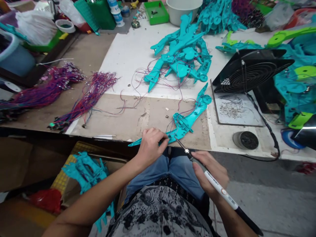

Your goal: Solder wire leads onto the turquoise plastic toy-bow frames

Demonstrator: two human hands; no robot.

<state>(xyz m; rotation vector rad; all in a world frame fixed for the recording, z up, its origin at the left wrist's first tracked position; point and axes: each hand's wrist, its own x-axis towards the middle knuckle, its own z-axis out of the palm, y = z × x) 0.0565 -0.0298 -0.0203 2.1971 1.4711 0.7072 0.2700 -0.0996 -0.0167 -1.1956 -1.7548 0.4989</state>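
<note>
A curved turquoise plastic part (182, 126) lies at the table's front edge, with thin red and blue wires on it. My left hand (152, 144) is closed over its left portion, thumb and fingers pinched near the wires; what sits between the fingertips is too small to make out. In my right hand (211, 169) is a soldering iron (217, 184) with a white and grey handle, held like a pen. Its metal tip points up and left and reaches the turquoise part just right of my left fingertips.
Turquoise parts (185, 56) with loose wires are piled behind. Wire bundles (91, 95) lie at left. A black fan (247, 75) stands at right, near a small round tin (245, 140). More turquoise parts (86, 171) sit below the table's edge.
</note>
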